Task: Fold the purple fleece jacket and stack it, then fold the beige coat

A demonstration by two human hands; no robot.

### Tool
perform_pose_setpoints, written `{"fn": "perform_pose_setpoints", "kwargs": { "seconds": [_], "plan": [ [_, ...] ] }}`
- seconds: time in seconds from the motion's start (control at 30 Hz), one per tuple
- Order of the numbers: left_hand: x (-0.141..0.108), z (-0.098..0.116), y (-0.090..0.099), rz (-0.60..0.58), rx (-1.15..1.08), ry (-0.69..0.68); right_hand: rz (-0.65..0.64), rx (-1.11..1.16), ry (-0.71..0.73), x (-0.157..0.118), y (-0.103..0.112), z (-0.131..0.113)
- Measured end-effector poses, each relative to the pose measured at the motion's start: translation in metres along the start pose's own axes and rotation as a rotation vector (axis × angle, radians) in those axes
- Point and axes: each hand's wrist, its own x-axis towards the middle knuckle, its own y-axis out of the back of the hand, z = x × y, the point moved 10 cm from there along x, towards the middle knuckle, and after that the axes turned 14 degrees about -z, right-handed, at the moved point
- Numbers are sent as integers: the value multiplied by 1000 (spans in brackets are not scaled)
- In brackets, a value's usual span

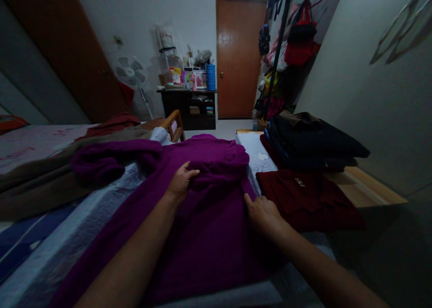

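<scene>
"So, head view: counts?"

"One purple garment point(205, 236) on mattress point(254, 146); left hand point(180, 183) pinches it, right hand point(265, 211) touches its right edge, grip unclear."

"Around it?"

"Right: one maroon garment point(303, 202), one dark clothes stack point(310, 139). Beyond: one cabinet point(173, 112) holding a brown box point(194, 110)."

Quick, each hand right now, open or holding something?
Left hand: closed, holding the purple garment.
Right hand: at the purple garment's edge; whether it grips can't be told.

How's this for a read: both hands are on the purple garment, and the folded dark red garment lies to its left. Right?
Not quite: the head view shows the folded dark red garment to the right of the purple garment. The left hand and right hand are indeed on the purple one.
</scene>
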Motion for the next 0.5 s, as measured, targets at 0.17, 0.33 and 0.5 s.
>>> {"fn": "perform_pose_setpoints", "kwargs": {
  "seconds": [0.17, 0.33, 0.5],
  "plan": [
    [-3, 17, 21, 87, 25, -50, -1, 42, 51, -3, -13, -8],
    [6, 68, 38, 222, 33, -195, -60, 222, 106, 0, -5, 3],
    [-2, 130, 60, 292, 128, -355, 46, 372, 134, -5, 28, -5]
  ]
}}
